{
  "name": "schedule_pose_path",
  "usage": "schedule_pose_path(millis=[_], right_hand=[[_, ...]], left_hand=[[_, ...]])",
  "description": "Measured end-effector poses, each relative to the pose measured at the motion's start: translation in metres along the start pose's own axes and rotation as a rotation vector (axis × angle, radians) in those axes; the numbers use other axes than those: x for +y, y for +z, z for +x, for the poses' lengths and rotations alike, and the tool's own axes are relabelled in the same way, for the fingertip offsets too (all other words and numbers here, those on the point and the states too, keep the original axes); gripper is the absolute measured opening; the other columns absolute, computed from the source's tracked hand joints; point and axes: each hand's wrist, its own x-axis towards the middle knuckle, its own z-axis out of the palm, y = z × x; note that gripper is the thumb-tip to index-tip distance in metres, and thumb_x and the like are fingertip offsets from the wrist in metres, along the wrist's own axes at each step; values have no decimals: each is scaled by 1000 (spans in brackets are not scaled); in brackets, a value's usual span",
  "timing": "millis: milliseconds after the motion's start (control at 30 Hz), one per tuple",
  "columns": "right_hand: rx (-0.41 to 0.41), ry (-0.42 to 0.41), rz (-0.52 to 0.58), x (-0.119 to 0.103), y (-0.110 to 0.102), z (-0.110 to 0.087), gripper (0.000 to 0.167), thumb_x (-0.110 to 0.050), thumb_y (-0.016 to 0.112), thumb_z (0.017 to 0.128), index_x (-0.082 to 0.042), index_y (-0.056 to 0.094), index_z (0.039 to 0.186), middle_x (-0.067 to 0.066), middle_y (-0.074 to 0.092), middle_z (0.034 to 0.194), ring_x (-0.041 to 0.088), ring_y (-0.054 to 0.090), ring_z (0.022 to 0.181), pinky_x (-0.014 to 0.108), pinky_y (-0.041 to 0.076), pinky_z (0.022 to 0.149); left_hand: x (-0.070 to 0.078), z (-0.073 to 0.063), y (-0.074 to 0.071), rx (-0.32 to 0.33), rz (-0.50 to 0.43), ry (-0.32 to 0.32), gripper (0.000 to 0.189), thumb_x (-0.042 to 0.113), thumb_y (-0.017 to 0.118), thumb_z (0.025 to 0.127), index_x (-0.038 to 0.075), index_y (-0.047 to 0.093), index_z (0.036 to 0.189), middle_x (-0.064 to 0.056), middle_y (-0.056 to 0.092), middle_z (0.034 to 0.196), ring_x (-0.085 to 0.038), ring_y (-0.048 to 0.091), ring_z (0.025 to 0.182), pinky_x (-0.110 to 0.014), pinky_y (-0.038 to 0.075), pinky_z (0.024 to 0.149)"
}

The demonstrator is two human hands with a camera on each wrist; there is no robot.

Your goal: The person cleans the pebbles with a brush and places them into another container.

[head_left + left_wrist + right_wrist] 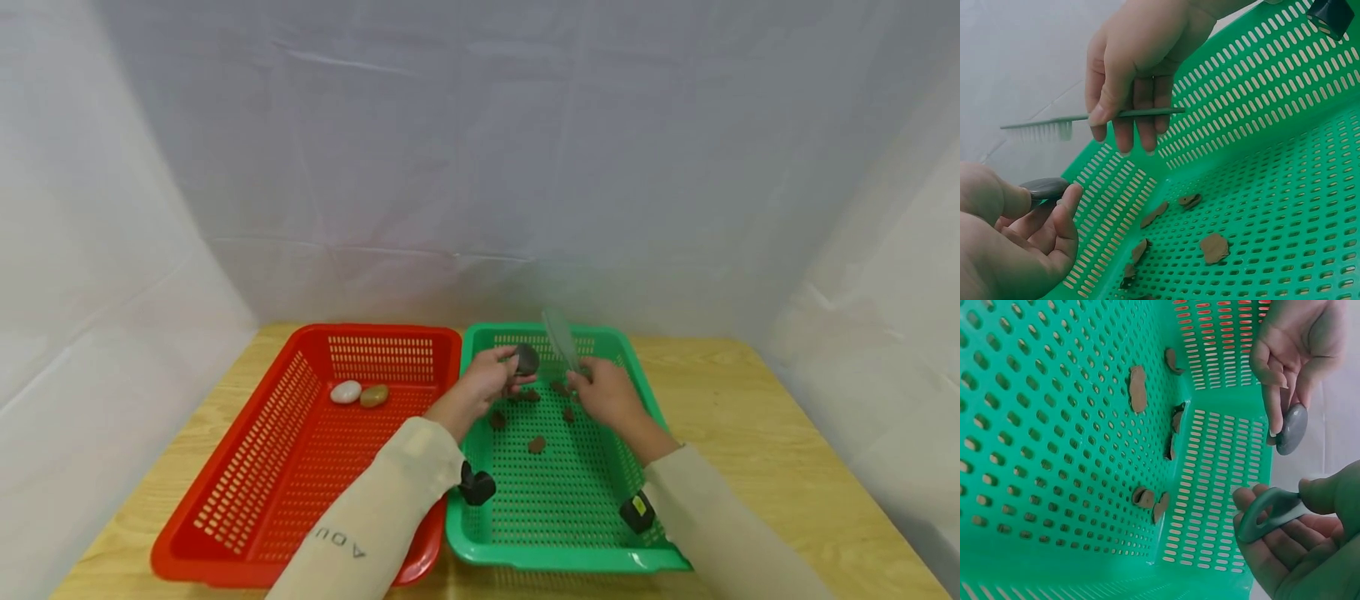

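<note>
Over the far part of the green basket (555,560), my left hand (486,379) pinches a smooth dark grey stone (527,359) between thumb and fingers. To its right, my right hand (606,392) grips a pale green comb (560,335) by its handle. Seen from the left wrist, the comb (1035,125) lies nearly level with its teeth downward, apart from the stone (1047,187). In the right wrist view, the handle's looped end (1249,526) rests across the fingers under the thumb. Several brown, flaky pieces (537,445) lie on the basket floor below.
A red basket (232,573) stands close at the left of the green one. Inside it, a white stone (346,392) and a tan stone (374,396) lie side by side. Both baskets are on a wooden table (720,417), with white sheeting (495,150) behind.
</note>
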Motion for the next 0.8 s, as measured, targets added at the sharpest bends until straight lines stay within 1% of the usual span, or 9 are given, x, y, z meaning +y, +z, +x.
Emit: schedule_pose_path(millis=[100,167,333,400,433,500,600,700,800], right_hand=[[21,-43,-31,-1,0,1,38,-17,51,102,8,55,130,18,71,102,26,68,81,31,50,58],[20,-78,-27,-2,0,1,39,-18,51,102,7,53,132,19,71,102,26,68,80,33,49,57],[-18,-202,23,-5,1,0,40,-15,53,101,8,51,134,20,71,103,28,70,83,40,55,66],[-42,-253,24,-5,2,0,38,-13,55,100,7,53,132,20,70,102,27,70,82,39,56,68],[-60,-273,25,-5,2,-1,37,-12,55,100,7,54,131,19,70,100,27,70,80,37,56,66],[-98,-302,24,-5,3,-1,34,-11,57,99,5,56,128,16,71,96,24,68,75,33,55,60],[-161,-318,13,-5,5,-2,27,-11,57,98,2,61,122,9,69,85,17,64,68,28,50,55],[-201,-336,-10,-4,5,-2,22,-11,56,99,2,63,115,8,69,82,14,61,67,27,49,56],[-231,-332,-10,-4,6,-2,22,-10,55,99,3,63,116,12,69,86,20,65,71,29,50,59]], left_hand=[[1,-1,0,0,3,4,43,10,42,105,4,38,148,-23,54,135,-26,65,108,-18,45,59],[2,-2,0,-1,7,6,43,10,42,105,4,38,148,-23,53,136,-27,64,110,-18,46,59],[2,-2,0,-8,5,7,44,11,41,106,4,36,149,-22,51,138,-30,62,114,-19,46,61],[1,-1,0,-10,-3,15,44,10,40,106,3,36,148,-23,53,137,-31,61,114,-20,46,62],[1,-1,0,-9,-6,19,43,10,40,106,2,37,148,-23,54,135,-31,62,113,-20,46,63],[0,-1,0,-8,-19,26,42,9,39,106,1,38,147,-24,57,132,-29,64,108,-21,46,64],[-1,-1,0,10,-26,34,40,0,39,103,-2,43,142,-22,62,121,-23,66,88,-21,45,62],[-1,-1,1,38,-28,41,40,-10,38,96,-7,47,134,-15,61,104,-15,57,72,-21,45,58],[-1,-2,1,60,-21,47,39,-14,37,91,-11,48,128,-10,55,92,-14,49,66,-21,46,58]])
